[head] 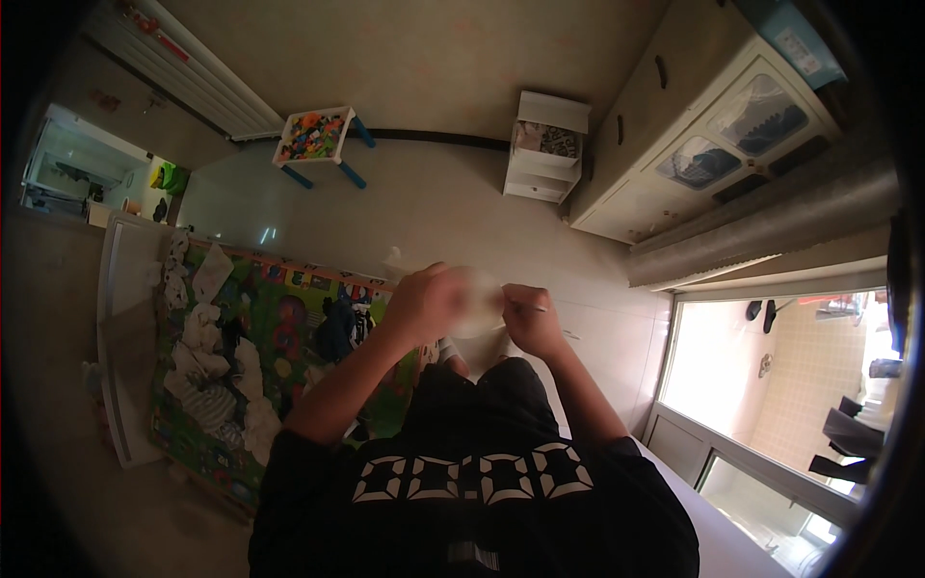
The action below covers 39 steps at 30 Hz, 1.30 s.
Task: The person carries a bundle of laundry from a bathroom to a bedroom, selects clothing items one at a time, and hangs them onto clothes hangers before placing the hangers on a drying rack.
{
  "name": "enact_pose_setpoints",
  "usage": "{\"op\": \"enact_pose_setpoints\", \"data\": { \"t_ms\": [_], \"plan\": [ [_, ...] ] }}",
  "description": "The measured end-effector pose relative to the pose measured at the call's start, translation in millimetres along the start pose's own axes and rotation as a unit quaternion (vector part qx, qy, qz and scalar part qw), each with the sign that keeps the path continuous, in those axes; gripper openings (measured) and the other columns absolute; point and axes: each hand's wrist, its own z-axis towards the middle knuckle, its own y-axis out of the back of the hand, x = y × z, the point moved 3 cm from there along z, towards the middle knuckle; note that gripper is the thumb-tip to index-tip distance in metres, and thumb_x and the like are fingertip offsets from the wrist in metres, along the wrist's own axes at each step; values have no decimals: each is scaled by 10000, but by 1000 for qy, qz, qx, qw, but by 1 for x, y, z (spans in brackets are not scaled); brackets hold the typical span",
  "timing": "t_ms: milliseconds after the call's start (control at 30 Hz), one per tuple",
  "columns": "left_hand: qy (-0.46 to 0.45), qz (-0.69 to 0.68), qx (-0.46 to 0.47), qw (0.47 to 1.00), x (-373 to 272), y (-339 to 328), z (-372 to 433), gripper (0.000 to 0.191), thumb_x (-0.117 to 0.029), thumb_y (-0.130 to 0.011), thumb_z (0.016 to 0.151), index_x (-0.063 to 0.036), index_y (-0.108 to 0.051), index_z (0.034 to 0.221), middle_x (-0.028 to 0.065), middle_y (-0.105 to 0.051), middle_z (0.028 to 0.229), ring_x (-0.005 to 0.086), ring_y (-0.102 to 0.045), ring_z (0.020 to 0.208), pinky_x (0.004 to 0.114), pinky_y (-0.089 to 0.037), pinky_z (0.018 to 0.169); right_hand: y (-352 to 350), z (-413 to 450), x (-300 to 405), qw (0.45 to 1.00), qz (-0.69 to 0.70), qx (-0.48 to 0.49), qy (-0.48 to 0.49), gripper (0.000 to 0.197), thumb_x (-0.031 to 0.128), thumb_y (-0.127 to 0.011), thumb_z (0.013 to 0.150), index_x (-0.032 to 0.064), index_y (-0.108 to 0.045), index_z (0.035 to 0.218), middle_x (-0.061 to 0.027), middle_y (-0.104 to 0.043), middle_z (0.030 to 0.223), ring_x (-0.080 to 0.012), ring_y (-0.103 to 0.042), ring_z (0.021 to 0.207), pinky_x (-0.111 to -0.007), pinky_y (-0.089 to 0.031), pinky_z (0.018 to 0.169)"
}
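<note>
A pale round thing [477, 307] appears between my two hands, in front of my knees. A blur covers it, so its kind cannot be told. At its left side my left hand [425, 300] is closed on its edge, with the fingertips lost in the blur. My right hand [531, 314] is curled around a slim tool [538, 309] at the other side. One grey end of this tool sticks out past the knuckles; its tip is hidden.
A patterned play mat [282, 347] with piled white clothes [206, 368] lies to the left. Ahead stand a small table of colourful toy bricks [312, 136] and a white drawer unit [545, 162]. A cabinet [665, 130] and a rolled sheet [751, 227] are at the right, near a glazed door [676, 361].
</note>
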Motion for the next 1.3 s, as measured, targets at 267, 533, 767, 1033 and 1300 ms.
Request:
{"op": "enact_pose_setpoints", "data": {
  "t_ms": [267,533,767,1033,1300],
  "plan": [
    [-101,29,-38,994,-13,46,-2,358,-185,-729,798,-77,-700,1138,69,-625,869,222,-636,805,364,-514,745,15,-21,-42,997,52,22,-46,252,175,-601,937,-15,-668,786,-150,-636,687,-222,-588,618,-345,-464,612],
    [-23,-59,-15,998,50,77,-8,436,-149,-775,805,-77,-660,1219,89,-681,982,207,-640,855,355,-516,753,34,-20,-42,987,146,10,-64,325,247,-556,979,0,-664,797,-89,-628,711,-158,-549,667,-319,-439,629],
    [-45,-53,-31,997,61,91,-9,201,-113,-737,838,-39,-738,1025,80,-640,748,153,-559,578,301,-423,527,41,-13,-31,986,157,9,-48,334,253,-554,994,-7,-667,818,-43,-588,671,-87,-495,484,-249,-384,437],
    [-83,-60,-1,995,49,111,-12,223,-108,-739,825,-43,-737,1038,76,-649,810,159,-580,614,310,-445,555,43,-10,-29,989,136,33,-39,280,195,-585,972,-13,-672,806,-56,-616,676,-111,-514,574,-273,-413,534],
    [-100,-102,2,990,29,117,-7,202,-124,-747,810,-62,-748,1002,64,-709,910,180,-622,707,299,-508,634,35,-2,-20,994,92,48,-32,275,212,-613,941,-13,-685,801,-110,-660,705,-164,-583,625,-314,-474,591]
  ]
}}
